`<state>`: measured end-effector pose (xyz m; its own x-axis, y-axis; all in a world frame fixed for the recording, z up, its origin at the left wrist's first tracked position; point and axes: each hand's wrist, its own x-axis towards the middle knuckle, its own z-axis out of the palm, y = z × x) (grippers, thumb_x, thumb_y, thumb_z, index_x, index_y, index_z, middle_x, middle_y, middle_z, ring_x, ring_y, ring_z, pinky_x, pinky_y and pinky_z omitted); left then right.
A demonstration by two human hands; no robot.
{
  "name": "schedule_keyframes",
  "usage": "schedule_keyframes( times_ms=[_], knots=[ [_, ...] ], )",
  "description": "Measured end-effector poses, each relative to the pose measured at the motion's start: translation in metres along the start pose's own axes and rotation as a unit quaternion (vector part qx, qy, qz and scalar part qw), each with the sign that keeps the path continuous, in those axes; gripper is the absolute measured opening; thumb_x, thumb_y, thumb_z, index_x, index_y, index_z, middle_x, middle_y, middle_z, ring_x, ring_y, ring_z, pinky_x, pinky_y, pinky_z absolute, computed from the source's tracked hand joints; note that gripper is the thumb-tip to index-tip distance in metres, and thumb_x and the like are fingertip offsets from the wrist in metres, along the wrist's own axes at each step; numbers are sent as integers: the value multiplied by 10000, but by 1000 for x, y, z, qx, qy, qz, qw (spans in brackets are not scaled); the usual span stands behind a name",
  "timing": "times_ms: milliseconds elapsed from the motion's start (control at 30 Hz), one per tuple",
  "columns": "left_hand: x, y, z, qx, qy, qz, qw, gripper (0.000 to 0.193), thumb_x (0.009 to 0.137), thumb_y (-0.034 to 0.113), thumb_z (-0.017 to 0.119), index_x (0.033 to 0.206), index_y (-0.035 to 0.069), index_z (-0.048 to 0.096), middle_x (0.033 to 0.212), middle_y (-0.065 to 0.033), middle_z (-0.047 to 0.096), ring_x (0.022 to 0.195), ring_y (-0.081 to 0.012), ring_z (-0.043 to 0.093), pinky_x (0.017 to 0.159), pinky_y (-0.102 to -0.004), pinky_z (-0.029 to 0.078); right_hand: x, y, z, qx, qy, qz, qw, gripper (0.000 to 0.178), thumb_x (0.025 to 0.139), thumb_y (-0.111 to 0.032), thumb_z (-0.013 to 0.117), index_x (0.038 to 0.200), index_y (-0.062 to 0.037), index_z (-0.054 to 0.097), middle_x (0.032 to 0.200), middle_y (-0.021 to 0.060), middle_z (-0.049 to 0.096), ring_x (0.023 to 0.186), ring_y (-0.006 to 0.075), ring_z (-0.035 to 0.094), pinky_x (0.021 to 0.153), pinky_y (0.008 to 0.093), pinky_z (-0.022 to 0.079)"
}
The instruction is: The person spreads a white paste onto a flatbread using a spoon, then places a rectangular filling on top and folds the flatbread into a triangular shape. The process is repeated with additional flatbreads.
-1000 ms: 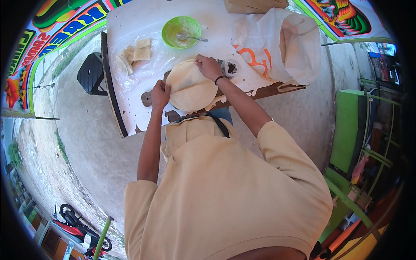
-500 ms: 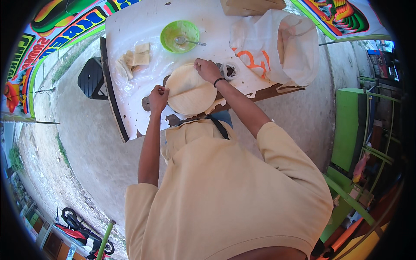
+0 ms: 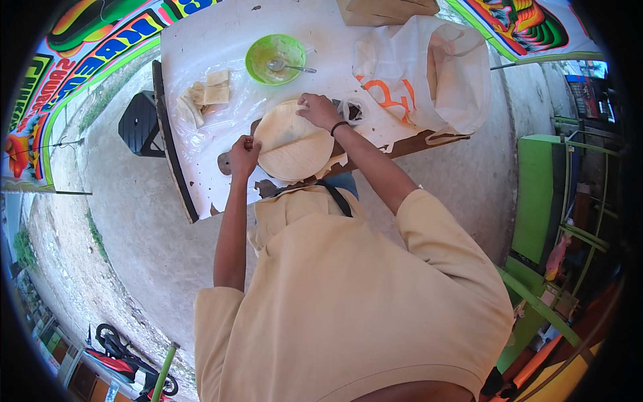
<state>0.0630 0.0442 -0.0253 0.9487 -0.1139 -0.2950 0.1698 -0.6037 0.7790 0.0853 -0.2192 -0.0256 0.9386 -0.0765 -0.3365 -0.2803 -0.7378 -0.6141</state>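
Observation:
Pale, thin round wrappers (image 3: 291,155) lie at the front edge of the table, right in front of me. A crease or raised edge runs slantwise across the top one, and a small darker patch shows near its upper side. My left hand (image 3: 245,155) pinches the left rim of the top wrapper with fingers bent. At the upper right rim, my right hand (image 3: 318,111), with a dark band on its wrist, has its fingers closed on the same wrapper. Beyond the wrappers stands a green bowl (image 3: 252,61) with pale residue and a metal spoon (image 3: 292,68) in it.
Folded, filled squares (image 3: 217,88) lie on clear plastic at the left. A white plastic bag (image 3: 388,63) with orange marks sits at the right, beside a small clear bag (image 3: 351,111). A brown cardboard box (image 3: 385,10) stands behind. The white tabletop (image 3: 201,40) has torn edges.
The view has shifted slightly. Both hands stay at the wrapper's rim, and the right fingers have moved a little, with a darker patch now showing beside them.

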Motion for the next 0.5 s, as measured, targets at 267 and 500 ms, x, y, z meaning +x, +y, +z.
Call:
schedule_keyframes(
  times_ms=[267,500],
  knots=[
    [-5,-7,2,-43,-2,18,999,212,865,189,666,956,-3,655,768,-80,681,675,-143,636,646,-282,503,-11,4,-9,62,5,-20,998,395,770,-200,737,1126,-55,647,935,166,685,864,284,666,806,370,519],
    [-2,-7,3,-61,22,25,998,194,871,190,651,928,4,649,763,-83,678,686,-150,639,650,-293,502,-10,7,-6,95,64,-57,992,229,813,-141,671,1020,-42,681,951,181,689,902,314,667,829,391,522]
  ],
)
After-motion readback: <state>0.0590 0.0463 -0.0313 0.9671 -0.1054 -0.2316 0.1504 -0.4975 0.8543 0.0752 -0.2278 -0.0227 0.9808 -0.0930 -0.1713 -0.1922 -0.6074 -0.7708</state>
